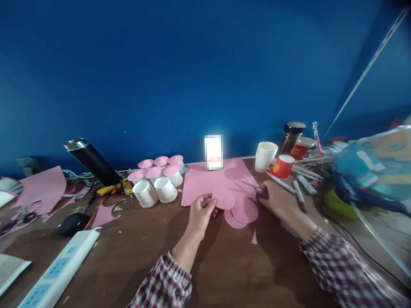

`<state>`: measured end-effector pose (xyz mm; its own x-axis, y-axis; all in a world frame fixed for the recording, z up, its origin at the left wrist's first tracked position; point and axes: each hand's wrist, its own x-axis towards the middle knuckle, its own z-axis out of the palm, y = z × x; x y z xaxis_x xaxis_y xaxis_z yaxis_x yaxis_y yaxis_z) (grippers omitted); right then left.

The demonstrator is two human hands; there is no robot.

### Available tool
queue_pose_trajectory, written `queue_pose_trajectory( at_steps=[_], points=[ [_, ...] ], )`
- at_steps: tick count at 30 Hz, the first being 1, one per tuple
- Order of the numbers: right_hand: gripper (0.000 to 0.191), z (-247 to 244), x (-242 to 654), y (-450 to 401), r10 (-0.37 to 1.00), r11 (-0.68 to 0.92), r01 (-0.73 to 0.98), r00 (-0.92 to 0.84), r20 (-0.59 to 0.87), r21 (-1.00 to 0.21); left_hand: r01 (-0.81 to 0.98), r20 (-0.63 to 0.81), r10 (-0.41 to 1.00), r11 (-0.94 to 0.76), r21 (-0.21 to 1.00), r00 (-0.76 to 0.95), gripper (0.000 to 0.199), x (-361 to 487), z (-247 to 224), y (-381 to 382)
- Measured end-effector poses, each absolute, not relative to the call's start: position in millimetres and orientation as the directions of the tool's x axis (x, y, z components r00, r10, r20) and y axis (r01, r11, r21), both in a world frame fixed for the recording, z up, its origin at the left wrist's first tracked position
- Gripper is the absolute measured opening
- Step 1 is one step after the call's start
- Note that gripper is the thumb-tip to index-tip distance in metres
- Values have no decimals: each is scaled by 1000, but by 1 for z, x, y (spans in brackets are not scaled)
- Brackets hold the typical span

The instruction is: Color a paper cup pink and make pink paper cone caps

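Between the thumb and fingers of my left hand (pixel 201 214) is a pink paper circle (pixel 224 198), held near its left edge. More pink paper circles (pixel 246 211) lie overlapped on the table just right of it. My right hand (pixel 276 202) is closed around the handles of scissors (pixel 252 184), whose blades point left over a large pink paper sheet (pixel 199 177). A narrow paper scrap (pixel 254 237) rests below the circles. To the left stand several upturned white paper cups (pixel 145 193), most topped with pink paper (pixel 153 172).
A power strip (pixel 59 267), black flask (pixel 93 160), yellow glue gun (pixel 111 189) and pink offcuts (pixel 41 190) occupy the left. On the right are a white cup (pixel 266 156), red cup (pixel 283 167), lidded jar (pixel 290 134), glue sticks (pixel 298 191) and a blue tool (pixel 362 192). A glowing blurred screen (pixel 213 153) stands behind.
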<state>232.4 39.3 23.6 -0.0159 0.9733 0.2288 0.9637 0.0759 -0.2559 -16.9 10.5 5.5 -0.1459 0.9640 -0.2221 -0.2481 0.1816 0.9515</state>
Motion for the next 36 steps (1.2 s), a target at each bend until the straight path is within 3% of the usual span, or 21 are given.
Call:
queue_pose_trajectory(
  at_steps=[3, 7, 11, 15, 21, 30, 33, 36],
  points=[
    [17, 24, 231, 39, 978, 79, 965, -27, 206, -249, 71, -61, 993, 68, 995, -99, 46, -18, 1, 9],
    [13, 27, 230, 35, 973, 127, 971, -83, 215, -201, 481, 138, 989, -99, 871, -46, 23, -18, -3, 7],
    [11, 27, 234, 35, 974, 134, 972, -93, 207, -191, 676, 321, 947, -228, 701, -14, 15, -19, -6, 6],
    [9, 21, 240, 42, 978, 136, 949, -82, 193, -286, 822, 414, 907, -289, 490, 72, 24, -20, -11, 4],
    [12, 12, 248, 52, 983, 148, 881, -82, 163, -450, 918, 353, 930, -229, 325, 107, 41, -17, -12, -2],
    [16, 14, 242, 51, 977, 136, 900, -53, 206, -413, 885, 306, 923, -332, 326, 233, 36, -11, -5, -7],
    [17, 23, 233, 37, 938, 166, 919, -36, 345, -357, 822, 331, 897, -414, 391, 294, 30, -11, -7, -4],
    [17, 34, 219, 11, 797, 414, 830, -133, 589, -373, 746, 409, 857, -489, 451, 314, 23, -9, -10, -2]
  ],
)
